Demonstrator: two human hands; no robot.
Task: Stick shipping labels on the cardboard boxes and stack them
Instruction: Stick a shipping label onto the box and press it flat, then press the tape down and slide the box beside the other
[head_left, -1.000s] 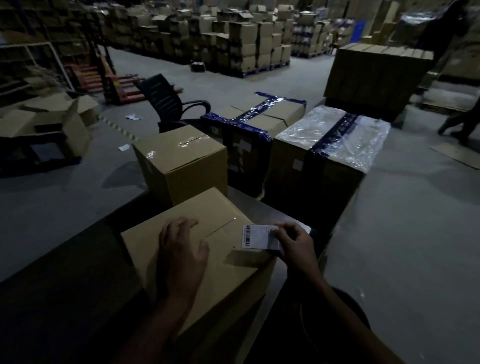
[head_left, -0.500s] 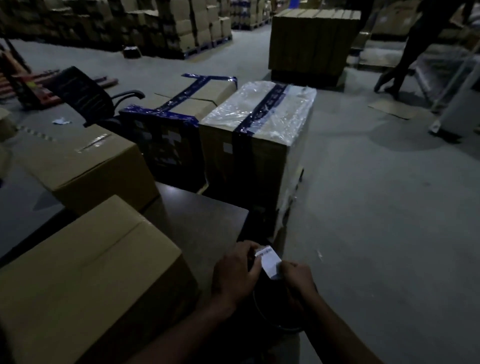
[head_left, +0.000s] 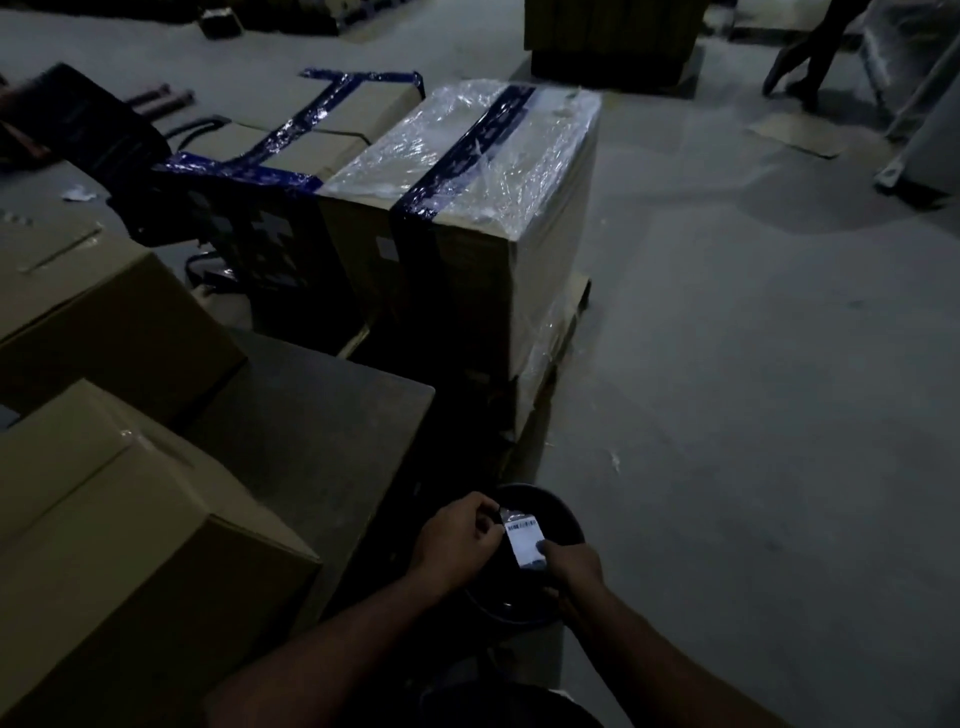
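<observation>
Dim warehouse: dark desk (head_left: 311, 415) at near left carrying two cardboard boxes (head_left: 130, 545), with a film-wrapped, blue-taped stack (head_left: 467, 208) beyond on the grey concrete floor (head_left: 753, 389) and a person's legs (head_left: 810, 52) at far right. Off the desk's right edge, above a round black bin (head_left: 563, 514), shipping label (head_left: 525, 543) pinched at its top by left hand (head_left: 457, 540) fingers and at its lower edge by right hand (head_left: 574, 569) fingers. Compared with half a second ago, label turned barcode-up and pulled longer between the hands, view tipped further down.
</observation>
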